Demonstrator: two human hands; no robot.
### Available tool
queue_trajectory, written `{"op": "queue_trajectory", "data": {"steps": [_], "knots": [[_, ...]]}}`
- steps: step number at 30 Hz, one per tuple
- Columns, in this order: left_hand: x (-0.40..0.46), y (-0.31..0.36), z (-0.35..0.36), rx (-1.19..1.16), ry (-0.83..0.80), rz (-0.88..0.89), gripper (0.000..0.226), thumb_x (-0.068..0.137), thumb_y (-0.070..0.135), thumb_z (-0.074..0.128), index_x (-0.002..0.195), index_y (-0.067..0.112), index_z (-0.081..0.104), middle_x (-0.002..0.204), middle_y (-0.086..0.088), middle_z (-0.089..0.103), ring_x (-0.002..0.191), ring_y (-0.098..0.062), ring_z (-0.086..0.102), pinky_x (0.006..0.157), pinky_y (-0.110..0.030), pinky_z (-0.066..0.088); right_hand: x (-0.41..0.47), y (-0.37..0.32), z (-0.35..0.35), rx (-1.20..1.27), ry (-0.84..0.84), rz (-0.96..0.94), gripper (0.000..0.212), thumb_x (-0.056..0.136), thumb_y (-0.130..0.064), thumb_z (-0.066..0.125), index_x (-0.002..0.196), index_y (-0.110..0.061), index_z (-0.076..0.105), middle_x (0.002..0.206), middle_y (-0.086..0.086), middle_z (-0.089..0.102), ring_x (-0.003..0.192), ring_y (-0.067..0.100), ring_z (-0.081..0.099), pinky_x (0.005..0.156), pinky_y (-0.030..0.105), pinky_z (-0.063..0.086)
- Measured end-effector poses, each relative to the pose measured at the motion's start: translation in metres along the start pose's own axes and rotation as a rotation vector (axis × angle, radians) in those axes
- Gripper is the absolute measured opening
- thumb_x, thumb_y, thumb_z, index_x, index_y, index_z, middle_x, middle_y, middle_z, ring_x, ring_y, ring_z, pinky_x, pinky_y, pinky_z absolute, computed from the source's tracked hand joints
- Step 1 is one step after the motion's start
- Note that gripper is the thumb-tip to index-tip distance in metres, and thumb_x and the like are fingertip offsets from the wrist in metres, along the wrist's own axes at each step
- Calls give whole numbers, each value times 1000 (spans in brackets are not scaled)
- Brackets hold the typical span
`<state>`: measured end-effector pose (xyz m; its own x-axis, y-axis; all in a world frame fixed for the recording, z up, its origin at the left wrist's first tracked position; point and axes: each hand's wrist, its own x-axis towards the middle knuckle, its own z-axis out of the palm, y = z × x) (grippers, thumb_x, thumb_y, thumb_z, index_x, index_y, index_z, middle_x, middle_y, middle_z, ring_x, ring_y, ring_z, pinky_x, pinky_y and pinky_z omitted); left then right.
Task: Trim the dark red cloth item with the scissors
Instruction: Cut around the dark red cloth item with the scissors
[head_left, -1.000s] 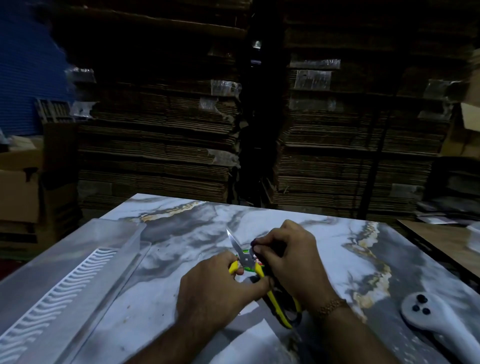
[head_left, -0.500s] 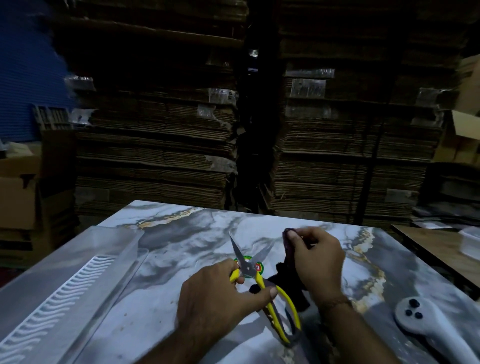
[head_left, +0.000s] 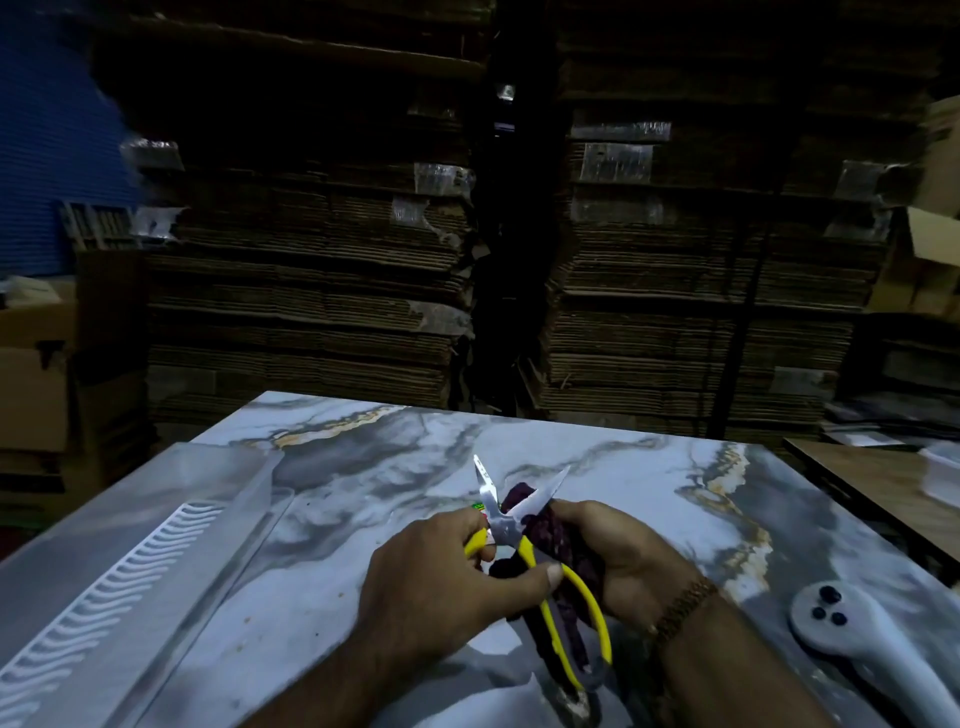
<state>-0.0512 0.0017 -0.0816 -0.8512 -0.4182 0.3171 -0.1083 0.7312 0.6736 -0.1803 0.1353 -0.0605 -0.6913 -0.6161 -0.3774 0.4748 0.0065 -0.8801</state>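
My left hand grips the yellow-handled scissors above the marble table. Their silver blades are spread wide and point away from me. My right hand holds the dark red cloth item, a narrow strip. Its upper end pokes up between the spread blades, close to the pivot. Its lower part hangs down behind the yellow handle loop, partly hidden by my fingers and the handles.
A clear plastic tray with a ribbed insert lies at the left. A white handled device with dark buttons rests at the right front. Stacks of flat cardboard rise behind the table. A wooden table stands at the right.
The scissor blades have spread wider. My right hand has brought the cloth in from the right, so its upper end now sits between the blades.
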Motion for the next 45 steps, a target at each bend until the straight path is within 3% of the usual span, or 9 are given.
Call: {"op": "queue_trajectory", "data": {"steps": [6,13,18,21,24,33,39,42,45], "knots": [[-3,5,-3,7,-19,49,42,57,97,69,80,63,60,68,28,61,60,-2,56,55,-25,38,-2,-13,-10,145,64,-109,39,109,-23,48,125,9,66,103,24,75,84,33,73,63,39,63],[-6,1,2,61,86,57,67,52,104,60,90,50,64,75,19,67,70,0,63,61,-23,48,-17,-26,-22,123,302,-556,22,98,-21,67,105,-1,75,88,19,77,68,28,70,51,35,60],[-5,7,-2,54,107,8,46,53,101,64,83,70,49,70,18,64,66,-1,59,57,-23,36,-15,-14,-11,-529,562,-1001,6,86,-22,82,81,-22,79,76,3,77,71,26,75,65,44,64],[-5,7,-2,58,112,-15,45,55,97,66,83,64,50,69,17,64,65,-2,58,56,-23,36,-11,-6,-5,-959,534,-1139,13,80,-19,85,85,-29,78,85,-12,68,85,-1,65,76,10,50],[-4,3,0,77,130,-35,61,57,97,64,74,41,53,68,14,64,64,-3,58,54,-23,34,-9,0,-2,-1071,517,-1146,18,79,-11,85,92,-22,80,87,-11,64,88,-11,58,74,-1,40],[-4,3,4,109,118,-59,64,59,95,65,68,33,51,65,11,61,59,-3,53,52,-24,32,10,0,2,-1092,646,-1099,12,84,-13,83,95,-14,84,79,-7,53,71,-2,48,66,-5,35],[-7,10,-2,85,54,-58,33,60,95,68,78,75,49,66,15,63,58,3,53,51,-18,29,20,-9,-9,-1079,772,-1040,9,85,-16,82,93,-16,84,83,0,65,78,11,56,70,7,38],[-6,8,-1,92,109,-76,57,55,101,63,70,46,54,65,12,60,59,-3,52,52,-24,30,15,-14,-19,-883,851,-1046,5,83,-18,82,87,-21,82,84,-2,73,79,10,65,79,24,54],[-2,5,3,127,150,-96,76,52,104,57,73,30,53,67,10,64,66,-6,59,55,-27,38,4,-16,-22,-663,796,-1048,13,84,-17,83,90,-27,76,79,-11,71,76,1,66,70,9,48]]}}
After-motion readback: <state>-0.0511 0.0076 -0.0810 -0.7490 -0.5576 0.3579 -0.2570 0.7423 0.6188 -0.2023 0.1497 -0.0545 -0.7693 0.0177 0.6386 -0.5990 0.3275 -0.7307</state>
